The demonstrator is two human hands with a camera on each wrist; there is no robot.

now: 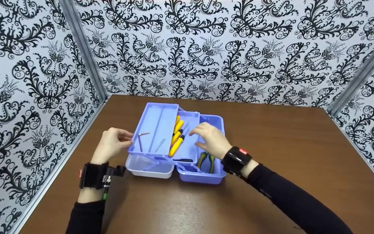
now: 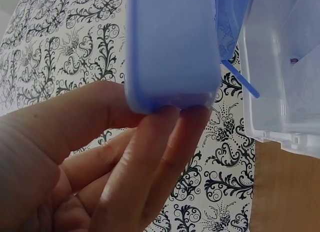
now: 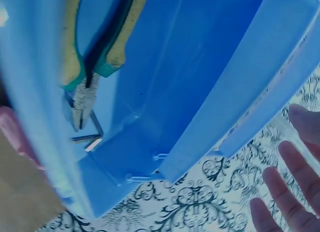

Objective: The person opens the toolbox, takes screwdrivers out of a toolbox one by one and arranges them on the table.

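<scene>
A blue cantilever toolbox (image 1: 203, 177) stands unfolded on the table. My left hand (image 1: 110, 144) pinches the outer edge of its raised upper tray (image 1: 153, 122); in the left wrist view, thumb and fingers (image 2: 145, 147) meet at that tray's end. An L-shaped hex key (image 1: 140, 143) and a thin pale rod (image 1: 159, 145) lie in this tray. Over the middle tray (image 1: 190, 148), my right hand (image 1: 213, 138) hovers with fingers apart and slightly bent, near several yellow-handled tools (image 1: 176, 147). Below it, pliers (image 1: 211, 164) with yellow-green handles lie in the right base compartment.
Under the raised tray is a whitish translucent base half (image 1: 151, 170). The right wrist view shows another hex key (image 3: 92, 137) beside the pliers' tips. A brown table (image 1: 271, 156) surrounds the toolbox, with patterned panels (image 1: 239, 48) behind and at both sides.
</scene>
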